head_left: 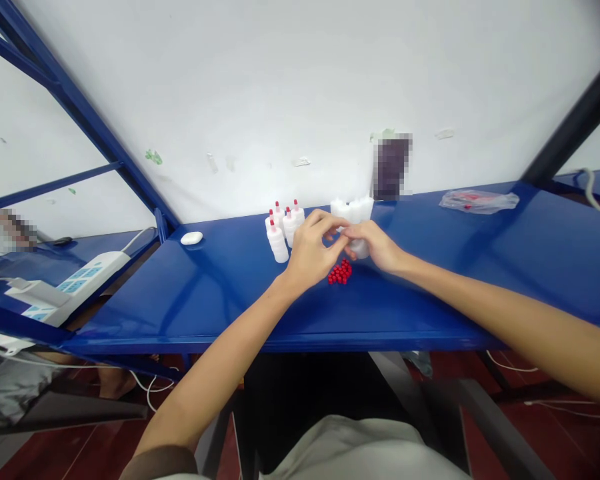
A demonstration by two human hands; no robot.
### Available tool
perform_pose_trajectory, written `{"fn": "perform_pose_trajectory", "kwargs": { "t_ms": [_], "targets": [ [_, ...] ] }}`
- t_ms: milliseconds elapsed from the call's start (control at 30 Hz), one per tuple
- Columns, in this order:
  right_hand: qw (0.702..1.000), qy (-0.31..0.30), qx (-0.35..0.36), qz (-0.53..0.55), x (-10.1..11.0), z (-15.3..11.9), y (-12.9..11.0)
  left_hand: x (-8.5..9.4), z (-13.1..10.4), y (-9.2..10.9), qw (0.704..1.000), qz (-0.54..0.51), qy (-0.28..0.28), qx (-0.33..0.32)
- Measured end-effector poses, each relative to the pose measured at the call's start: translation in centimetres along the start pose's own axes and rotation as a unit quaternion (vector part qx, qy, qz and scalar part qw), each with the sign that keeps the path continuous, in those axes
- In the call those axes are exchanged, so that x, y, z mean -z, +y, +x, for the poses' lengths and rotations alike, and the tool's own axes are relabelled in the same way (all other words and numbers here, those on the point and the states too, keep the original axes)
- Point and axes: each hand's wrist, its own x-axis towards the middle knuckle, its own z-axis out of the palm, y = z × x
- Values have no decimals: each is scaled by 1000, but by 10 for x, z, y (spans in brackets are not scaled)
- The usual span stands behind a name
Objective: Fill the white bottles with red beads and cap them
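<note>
My left hand [316, 245] and my right hand [375, 244] meet at the fingertips above the blue table. Their fingers are pressed together on something too small and hidden to name. Just left of my left hand stand several white bottles [279, 245] with red tips. More white bottles [355, 210], with no red tips visible, stand behind my hands, and one white bottle [361, 249] is partly covered by my right hand. A small heap of red caps [341, 272] lies on the table in front of my hands.
The blue table [205, 300] meets a white wall. A white case [191, 238] lies at its left, a plastic bag [479, 201] with red bits at the back right. A power strip [80, 287] and cables are beyond the left edge; a person's foot shows below.
</note>
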Motion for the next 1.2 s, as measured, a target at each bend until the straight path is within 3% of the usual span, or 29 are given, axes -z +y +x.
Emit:
{"fn": "perform_pose_trajectory", "kwargs": {
  "t_ms": [167, 300, 433, 533, 667, 800, 933, 1100, 1133, 1200],
  "targets": [
    [999, -35, 9, 19, 1, -2, -5, -2, -4, 3, 998, 10, -52, 16],
    [998, -46, 45, 1, 0, -5, -4, 6, -5, 11, 993, -19, -92, 70],
    [990, 1, 65, -123, 6, -5, 1, 40, -4, 14, 984, 5, -61, 170],
    [964, 29, 56, -259, 14, 0, 9, 70, -6, 13, 967, 94, -40, 235],
    [928, 29, 9, -370, 19, 7, 21, 84, -11, 9, 949, 147, -94, 262],
    [911, 23, -45, -409, 21, 10, 27, 73, -12, -4, 942, 190, -119, 250],
    [911, 26, -45, -409, 24, 10, 31, 64, -13, -15, 927, 253, -156, 229],
    [915, 29, -4, -402, 26, 11, 42, 62, -19, 1, 955, 246, -74, 147],
    [916, 47, 4, -398, 27, 12, 44, 62, -21, 6, 963, 226, -99, 112],
    [918, 87, 14, -386, 28, 13, 44, 60, -23, 14, 960, 188, -202, 49]
  ]
}}
